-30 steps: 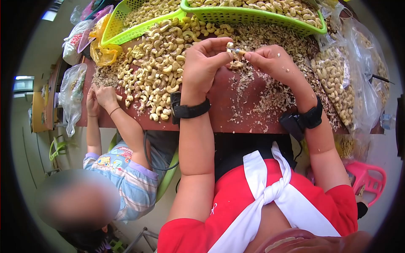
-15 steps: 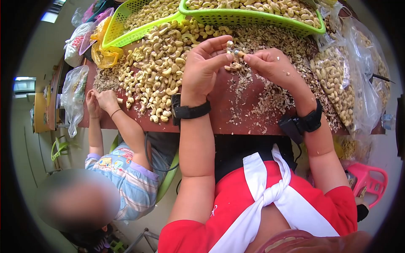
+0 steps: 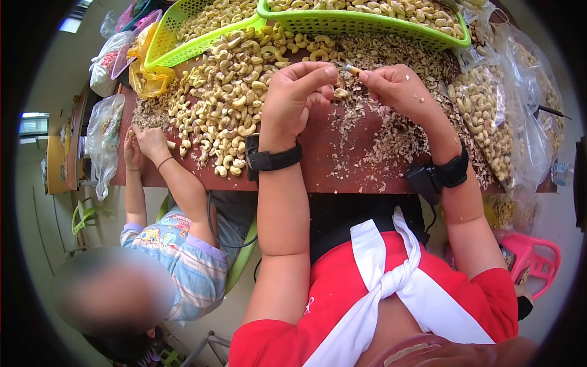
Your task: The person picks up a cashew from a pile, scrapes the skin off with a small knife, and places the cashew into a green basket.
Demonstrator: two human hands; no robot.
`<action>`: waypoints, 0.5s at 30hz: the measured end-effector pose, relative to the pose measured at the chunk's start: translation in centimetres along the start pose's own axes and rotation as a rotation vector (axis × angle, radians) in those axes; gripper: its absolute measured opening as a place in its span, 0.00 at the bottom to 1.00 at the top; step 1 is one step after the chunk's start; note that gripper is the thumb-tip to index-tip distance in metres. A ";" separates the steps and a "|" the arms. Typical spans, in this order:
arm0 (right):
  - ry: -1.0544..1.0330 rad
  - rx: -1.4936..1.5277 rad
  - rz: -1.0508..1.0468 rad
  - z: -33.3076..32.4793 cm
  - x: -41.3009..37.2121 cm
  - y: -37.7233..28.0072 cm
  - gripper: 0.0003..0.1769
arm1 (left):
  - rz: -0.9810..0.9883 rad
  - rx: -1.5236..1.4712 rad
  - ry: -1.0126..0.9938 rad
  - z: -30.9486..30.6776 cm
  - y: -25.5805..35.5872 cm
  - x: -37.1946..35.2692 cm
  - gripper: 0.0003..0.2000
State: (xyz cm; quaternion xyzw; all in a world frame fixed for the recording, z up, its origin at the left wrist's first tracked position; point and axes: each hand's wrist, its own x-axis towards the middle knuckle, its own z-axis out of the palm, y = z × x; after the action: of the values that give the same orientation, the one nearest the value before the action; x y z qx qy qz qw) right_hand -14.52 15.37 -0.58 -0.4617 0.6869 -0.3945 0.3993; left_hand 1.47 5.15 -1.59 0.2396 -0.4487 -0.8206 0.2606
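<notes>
My left hand [image 3: 296, 101] is raised over the red-brown table [image 3: 312, 159], thumb and fingers pinched; what they hold is too small to make out. Facing it, my right hand [image 3: 397, 90] grips a small knife [image 3: 352, 69] with a short light handle, its tip pointing at my left fingertips. Left of my left hand lies a large pile of cashews [image 3: 226, 92]. Beneath and beyond my right hand, brown skin flakes [image 3: 397, 144] are scattered. A few nut pieces [image 3: 340, 93] sit between my hands.
Two green baskets [image 3: 367, 25] [image 3: 174, 37] of cashews stand at the back. Clear plastic bags of cashews [image 3: 483, 116] lie at the right. On the left, another person's hands [image 3: 150, 142] work near a plastic bag [image 3: 105, 137]. A pink stool [image 3: 538, 260] stands at lower right.
The pale nut seen between my left fingers is no longer visible there. My left fingers have closed together, and my right hand with the knife has shifted slightly up and right.
</notes>
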 end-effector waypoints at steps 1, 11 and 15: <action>0.000 -0.001 0.000 0.0 0.0 -0.1 0.24 | 0.014 0.025 0.031 0.3 0.0 -0.1 0.12; -0.029 -0.039 -0.069 0.5 -0.3 -0.4 0.25 | 0.205 -0.001 -0.046 0.9 -0.3 -0.1 0.17; -0.028 -0.109 -0.040 0.4 -0.3 -0.4 0.25 | 0.112 0.059 -0.003 0.3 -0.1 -0.1 0.13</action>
State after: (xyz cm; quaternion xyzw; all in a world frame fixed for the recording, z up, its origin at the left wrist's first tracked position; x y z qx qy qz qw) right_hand -13.93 15.43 -0.29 -0.5016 0.6924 -0.3581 0.3752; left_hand 1.33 5.44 -1.46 0.2207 -0.4859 -0.7913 0.2983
